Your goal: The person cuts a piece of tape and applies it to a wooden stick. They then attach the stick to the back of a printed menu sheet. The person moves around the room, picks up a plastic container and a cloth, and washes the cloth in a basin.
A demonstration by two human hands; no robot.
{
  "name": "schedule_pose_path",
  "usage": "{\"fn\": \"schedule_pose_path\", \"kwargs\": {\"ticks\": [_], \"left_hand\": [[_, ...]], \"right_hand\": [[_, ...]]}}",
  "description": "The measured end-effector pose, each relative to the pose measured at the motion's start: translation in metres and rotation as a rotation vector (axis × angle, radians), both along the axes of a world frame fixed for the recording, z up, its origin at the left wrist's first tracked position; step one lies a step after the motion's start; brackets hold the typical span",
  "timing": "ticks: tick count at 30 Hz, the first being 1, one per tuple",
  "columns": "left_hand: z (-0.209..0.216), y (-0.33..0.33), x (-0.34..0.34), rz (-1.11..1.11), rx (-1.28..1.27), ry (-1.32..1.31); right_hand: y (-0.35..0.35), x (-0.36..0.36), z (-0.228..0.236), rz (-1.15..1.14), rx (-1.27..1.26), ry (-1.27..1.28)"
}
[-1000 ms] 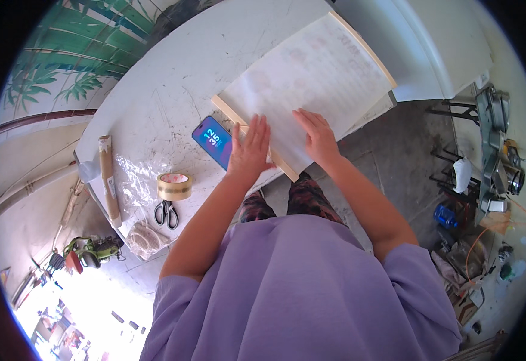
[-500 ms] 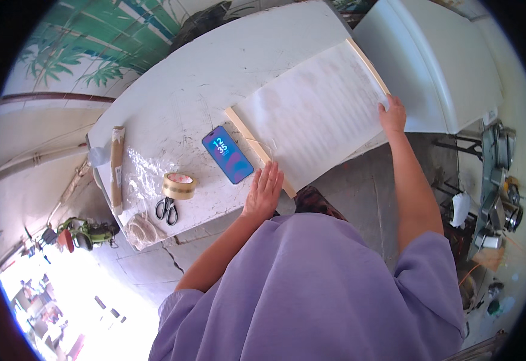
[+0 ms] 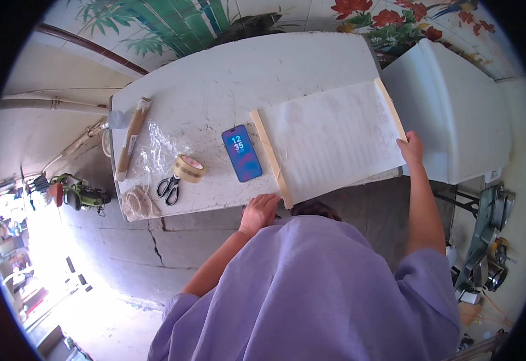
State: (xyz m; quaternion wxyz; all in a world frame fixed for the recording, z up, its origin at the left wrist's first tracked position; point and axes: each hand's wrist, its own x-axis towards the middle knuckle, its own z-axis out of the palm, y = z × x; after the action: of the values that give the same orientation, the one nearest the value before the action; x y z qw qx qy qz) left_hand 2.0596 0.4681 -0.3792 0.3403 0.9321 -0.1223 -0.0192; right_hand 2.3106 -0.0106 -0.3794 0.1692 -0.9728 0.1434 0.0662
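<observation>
A whitish sheet with a pale wooden strip along each of two opposite ends lies on the white table. My right hand is closed around the near end of the right wooden strip. At the table's near edge, my left hand has its fingers bent together beside the near end of the left wooden strip; its fingertips are partly hidden, so any hold does not show. Just left of that strip lies a smartphone with its screen lit.
Left on the table are a tape roll, black scissors, clear plastic wrap, a brown cardboard tube and a beige cloth bundle. A white cabinet-like box stands against the table's right side.
The view has shifted, and the table sits straighter in it. My left hand has gone from lying flat by the phone to bent fingers at the table edge. My right hand has closed on the strip's end.
</observation>
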Motion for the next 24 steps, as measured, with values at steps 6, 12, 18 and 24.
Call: {"fn": "schedule_pose_path", "kwargs": {"ticks": [6, 12, 18, 24], "left_hand": [[-0.003, 0.000, 0.016, -0.011, -0.177, -0.038], [0.056, -0.010, 0.057, -0.159, -0.301, -0.252], [0.106, -0.012, 0.070, -0.146, -0.377, -0.225], [0.093, 0.025, 0.103, -0.153, -0.718, 0.045]], "right_hand": [[0.084, -0.020, 0.131, -0.094, 1.085, 0.105], [0.149, -0.043, 0.224, -0.190, 1.416, -0.137], [0.246, -0.070, 0.362, 0.410, 1.428, -0.150], [0.305, -0.014, 0.487, 1.155, 0.912, 0.294]]}}
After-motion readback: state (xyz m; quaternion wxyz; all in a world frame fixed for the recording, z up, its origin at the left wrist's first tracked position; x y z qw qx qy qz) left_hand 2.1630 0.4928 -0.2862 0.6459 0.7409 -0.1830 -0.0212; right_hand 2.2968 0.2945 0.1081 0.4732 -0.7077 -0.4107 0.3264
